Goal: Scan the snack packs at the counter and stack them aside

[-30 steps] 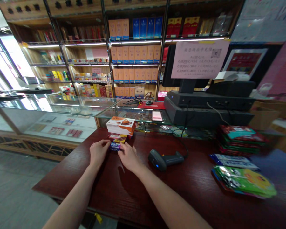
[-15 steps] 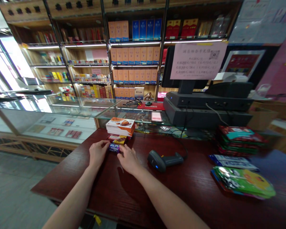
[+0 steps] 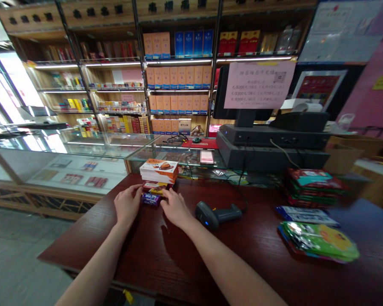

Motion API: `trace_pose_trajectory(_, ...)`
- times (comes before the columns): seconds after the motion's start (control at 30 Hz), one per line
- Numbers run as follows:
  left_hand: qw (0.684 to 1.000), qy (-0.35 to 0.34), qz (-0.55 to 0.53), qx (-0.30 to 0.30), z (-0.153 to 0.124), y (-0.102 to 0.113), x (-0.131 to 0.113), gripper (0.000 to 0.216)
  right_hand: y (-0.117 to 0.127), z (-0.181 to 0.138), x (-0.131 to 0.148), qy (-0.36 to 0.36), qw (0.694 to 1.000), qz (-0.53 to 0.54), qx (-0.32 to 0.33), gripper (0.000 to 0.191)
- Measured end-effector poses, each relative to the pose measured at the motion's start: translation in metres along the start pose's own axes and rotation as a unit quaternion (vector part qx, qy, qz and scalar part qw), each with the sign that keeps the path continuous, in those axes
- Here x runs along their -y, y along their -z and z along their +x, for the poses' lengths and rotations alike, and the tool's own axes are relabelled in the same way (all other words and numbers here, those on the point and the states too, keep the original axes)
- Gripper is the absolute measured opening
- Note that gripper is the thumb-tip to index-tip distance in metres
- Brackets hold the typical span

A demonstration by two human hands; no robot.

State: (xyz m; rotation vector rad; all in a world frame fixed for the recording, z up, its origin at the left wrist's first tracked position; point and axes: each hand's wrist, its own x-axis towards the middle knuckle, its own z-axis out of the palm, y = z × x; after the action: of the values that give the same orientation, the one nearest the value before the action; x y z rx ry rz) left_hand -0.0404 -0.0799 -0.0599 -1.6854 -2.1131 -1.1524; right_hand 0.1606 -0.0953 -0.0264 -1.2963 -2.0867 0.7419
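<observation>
A small purple snack packet (image 3: 151, 199) lies on the dark red wooden counter, just in front of a red and yellow packet (image 3: 155, 188). Behind them is a stack of white and orange boxes (image 3: 159, 171). My left hand (image 3: 127, 205) rests at the left ends of the two packets, fingers bent forward and not closed round either. At the other side, my right hand (image 3: 177, 208) touches the right end of the red and yellow packet with its fingertips, fingers apart. To its right lies a black barcode scanner (image 3: 215, 214) with a blue light.
Green snack bags (image 3: 321, 241), blue and white packets (image 3: 308, 215) and a pile of red and green packs (image 3: 312, 187) lie on the right. A monitor with a pink sign (image 3: 258, 85) stands behind on a black till (image 3: 268, 148). Glass display cases (image 3: 83, 170) border the counter.
My fingers have left the ends of the purple packet and moved slightly up to the red and yellow packet. The purple packet now lies uncovered. The view has shifted a little.
</observation>
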Motion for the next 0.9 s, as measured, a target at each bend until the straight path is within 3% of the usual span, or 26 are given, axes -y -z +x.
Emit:
trace_pose_trajectory(0.47,0.998,-0.058,-0.015,0.016,0.008,0.003,-0.053,0.034,0.052,-0.005,-0.009,0.000,0.998,-0.001,-0.056,0.053)
trace_pose_trajectory(0.9,0.987,-0.109,-0.084,0.082,0.002,-0.026,-0.122,0.032,0.096,-0.025,-0.058,-0.046,0.993,-0.001,-0.109,0.050)
